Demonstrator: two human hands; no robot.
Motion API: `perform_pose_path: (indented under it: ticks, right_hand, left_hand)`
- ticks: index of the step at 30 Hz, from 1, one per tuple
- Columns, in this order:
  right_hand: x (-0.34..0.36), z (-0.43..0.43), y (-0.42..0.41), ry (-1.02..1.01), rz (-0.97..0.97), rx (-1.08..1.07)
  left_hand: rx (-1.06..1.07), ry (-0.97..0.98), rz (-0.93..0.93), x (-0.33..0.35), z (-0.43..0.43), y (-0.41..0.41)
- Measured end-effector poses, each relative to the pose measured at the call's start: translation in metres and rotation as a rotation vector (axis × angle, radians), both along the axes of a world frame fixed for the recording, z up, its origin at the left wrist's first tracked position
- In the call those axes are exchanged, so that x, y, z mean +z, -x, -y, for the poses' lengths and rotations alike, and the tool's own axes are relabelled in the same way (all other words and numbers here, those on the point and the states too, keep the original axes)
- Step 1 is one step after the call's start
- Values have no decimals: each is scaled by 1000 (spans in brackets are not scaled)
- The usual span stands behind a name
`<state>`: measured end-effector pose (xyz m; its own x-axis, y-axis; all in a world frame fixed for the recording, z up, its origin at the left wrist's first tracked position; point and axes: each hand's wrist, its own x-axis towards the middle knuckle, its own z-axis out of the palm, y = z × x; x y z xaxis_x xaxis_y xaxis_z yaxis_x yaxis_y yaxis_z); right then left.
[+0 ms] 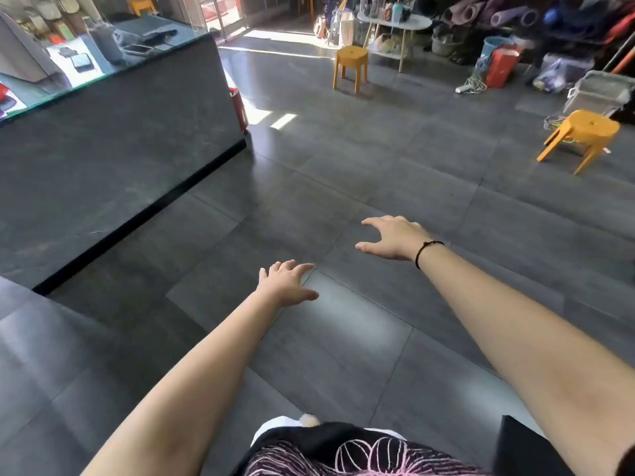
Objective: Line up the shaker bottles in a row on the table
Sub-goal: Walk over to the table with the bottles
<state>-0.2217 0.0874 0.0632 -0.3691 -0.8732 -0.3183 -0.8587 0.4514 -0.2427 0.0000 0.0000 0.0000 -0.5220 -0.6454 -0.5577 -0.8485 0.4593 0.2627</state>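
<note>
Nearest, at the bottom edge of the frame, we see dark clothing with a pink line pattern [360,455], and our two bare forearms reach up and forward from there. Our left hand [287,283] hangs in the lower middle with its fingers spread and nothing in it; our right hand [395,240], a little higher and to the right, is also spread wide and empty, with a dark cord bracelet [424,252] at the wrist. Both hands hover over bare grey floor tiles [343,338], and the floor stays open through the whole middle of the frame. Along the left runs a dark counter [120,149] with a glass top; its long base edge cuts diagonally from lower left to the centre, and its far corner ends near a red object [238,111] on the floor. We count two yellow stools [580,139], one at the right edge and one upper centre. Behind the farther stool stands one white round table [395,24] holding bottles and cups, too blurred to count; we cannot tell which are shaker bottles. Rolled mats [508,15] and bags fill the upper right.
</note>
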Motion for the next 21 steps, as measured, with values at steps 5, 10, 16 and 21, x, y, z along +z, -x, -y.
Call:
perform_pose_path:
  ticks: [5,10,16,21]
  right_hand:
    - [-11,19,19,-48,-3,-9]
    - [-25,56,54,-38,-5,-12]
    - [-47,128,123,-83,-7,-43]
    - [-51,197,185,-184,12,-45]
  left_hand:
    - [-25,-11,22,-8,23,20]
    - [-31,-20,31,-23,68,55]
    - [-71,-31,55,-37,151,128]
    - [-78,-77,59,-28,233,197]
